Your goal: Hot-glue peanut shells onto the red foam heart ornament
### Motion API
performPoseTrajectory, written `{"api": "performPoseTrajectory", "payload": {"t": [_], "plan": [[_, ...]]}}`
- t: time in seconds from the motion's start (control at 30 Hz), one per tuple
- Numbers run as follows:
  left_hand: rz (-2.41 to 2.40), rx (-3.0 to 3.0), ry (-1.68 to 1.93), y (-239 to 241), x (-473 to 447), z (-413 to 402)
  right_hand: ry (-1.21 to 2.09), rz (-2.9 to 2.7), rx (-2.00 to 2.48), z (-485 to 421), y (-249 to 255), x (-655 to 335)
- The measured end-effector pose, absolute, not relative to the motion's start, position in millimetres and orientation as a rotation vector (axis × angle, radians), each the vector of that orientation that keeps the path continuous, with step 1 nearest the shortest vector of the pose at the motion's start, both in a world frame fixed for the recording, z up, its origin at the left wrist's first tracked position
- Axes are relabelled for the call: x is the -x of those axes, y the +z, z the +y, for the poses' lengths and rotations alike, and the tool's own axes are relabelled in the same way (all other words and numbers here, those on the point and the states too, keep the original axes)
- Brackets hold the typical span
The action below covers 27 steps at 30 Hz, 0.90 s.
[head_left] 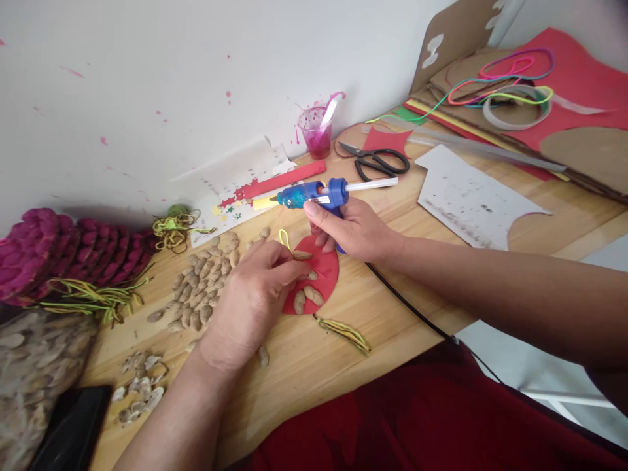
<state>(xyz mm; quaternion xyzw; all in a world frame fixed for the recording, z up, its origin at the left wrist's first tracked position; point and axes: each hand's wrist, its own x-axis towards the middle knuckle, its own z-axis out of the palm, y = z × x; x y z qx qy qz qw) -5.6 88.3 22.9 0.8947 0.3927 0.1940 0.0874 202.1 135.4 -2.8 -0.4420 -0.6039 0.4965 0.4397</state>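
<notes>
Disc (328,280) lay near tabletop's (392,320) front edge; left fingers (294,269) curled, hold unclear; right fingers (325,220) wrapped glue gun (297,196), best aimed away.

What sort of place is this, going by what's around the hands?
Probably a craft work table: the right hand holds a glue gun, a red disc bears peanuts, and scissors lie beyond.

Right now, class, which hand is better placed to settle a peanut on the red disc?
Probably the left hand: it is over the red disc, close to the peanuts there, while the right hand grips the blue glue gun.
</notes>
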Motion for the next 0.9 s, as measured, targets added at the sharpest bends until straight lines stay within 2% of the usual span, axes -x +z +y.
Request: {"api": "performPoseTrajectory", "payload": {"t": [0.9], "plan": [[1.177, -2.611, 0.602, 21.9, 0.6, 92.9, 1.222, -1.493, 1.121, 134.8, -2.7, -201.4]]}}
